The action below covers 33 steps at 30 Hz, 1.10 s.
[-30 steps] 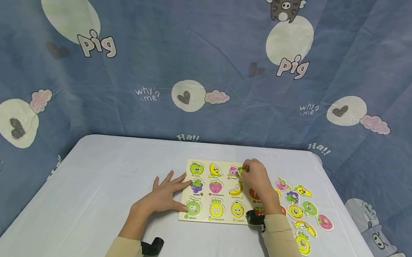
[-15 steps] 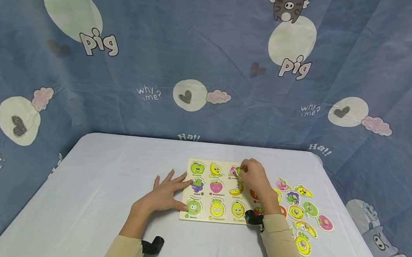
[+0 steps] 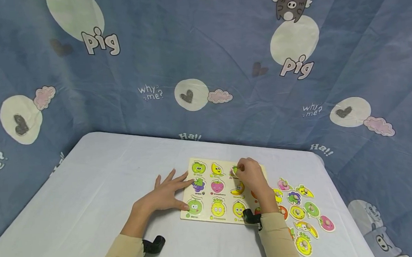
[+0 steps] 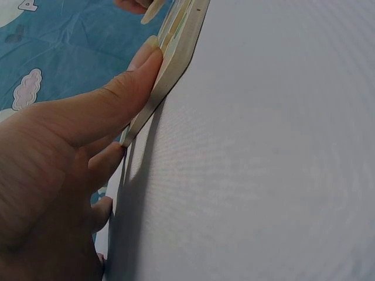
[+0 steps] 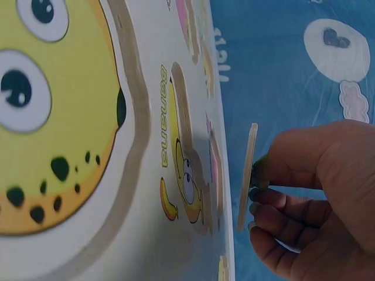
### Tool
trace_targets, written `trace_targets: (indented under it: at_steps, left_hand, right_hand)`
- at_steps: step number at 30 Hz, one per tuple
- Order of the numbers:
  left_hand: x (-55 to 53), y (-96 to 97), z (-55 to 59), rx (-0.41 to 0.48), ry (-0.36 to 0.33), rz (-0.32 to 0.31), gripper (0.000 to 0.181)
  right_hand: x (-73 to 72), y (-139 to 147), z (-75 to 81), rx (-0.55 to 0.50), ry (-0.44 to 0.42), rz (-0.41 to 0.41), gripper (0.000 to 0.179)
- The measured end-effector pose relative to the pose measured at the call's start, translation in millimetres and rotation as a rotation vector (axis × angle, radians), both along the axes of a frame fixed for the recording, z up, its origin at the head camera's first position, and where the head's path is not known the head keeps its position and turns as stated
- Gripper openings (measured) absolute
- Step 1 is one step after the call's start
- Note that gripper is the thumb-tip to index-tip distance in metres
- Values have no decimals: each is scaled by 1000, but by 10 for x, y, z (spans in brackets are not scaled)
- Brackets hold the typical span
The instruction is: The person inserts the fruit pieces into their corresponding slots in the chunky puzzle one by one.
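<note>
A wooden fruit puzzle board (image 3: pixel 228 209) with printed, recessed fruit pictures lies on the white table. My left hand (image 3: pixel 160 195) rests at its left edge, fingers spread; in the left wrist view the thumb (image 4: pixel 126 88) presses on the board's edge. My right hand (image 3: pixel 253 176) pinches a green puzzle piece (image 3: pixel 235 170) over the pink picture in the top row. Edge-on in the right wrist view, the puzzle piece (image 5: pixel 247 178) stands apart from the board; its printed face is hidden there. The right forearm covers part of the board's right side.
Several loose fruit pieces with knobs lie right of the board, among them a grape piece (image 3: pixel 294 198), a banana piece (image 3: pixel 310 230) and a pineapple piece (image 3: pixel 304 246). A blue patterned cloth (image 3: pixel 209 120) hangs behind the white table (image 3: pixel 130 159).
My right hand has shifted slightly left with the green puzzle piece, which now covers more of the pink picture. The left hand keeps its place on the board.
</note>
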State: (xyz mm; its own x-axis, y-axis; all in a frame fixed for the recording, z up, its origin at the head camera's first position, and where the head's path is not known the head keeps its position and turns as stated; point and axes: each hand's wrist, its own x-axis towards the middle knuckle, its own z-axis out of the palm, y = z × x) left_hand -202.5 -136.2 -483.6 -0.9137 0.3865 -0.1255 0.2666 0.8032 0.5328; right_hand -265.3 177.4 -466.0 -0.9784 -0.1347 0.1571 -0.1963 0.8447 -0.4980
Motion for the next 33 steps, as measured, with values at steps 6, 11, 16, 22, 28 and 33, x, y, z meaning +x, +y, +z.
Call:
trace_targets:
  at_steps: [6,11,16,22,28,33]
  left_hand:
    - [5,-12,-5,14,-11,-1,93]
    - [10,-10,-15,13,-19,-1,92]
    - [11,-4,-28,21,-15,4,92]
    - [4,1,-55,21,-6,1,92]
    - [2,-5,-55,13,-9,3,91]
    - [-4,-3,-59,7,-7,4,91]
  right_hand:
    - [-4,-48,15,2,6,17,9]
    - [-10,-99,26,1,-15,26,10]
    - [-9,-143,32,8,-18,36,10]
    - [-7,-167,32,3,-28,47,10]
    - [-23,-196,20,3,-43,60,8]
    - [-27,-229,6,4,-58,62,6]
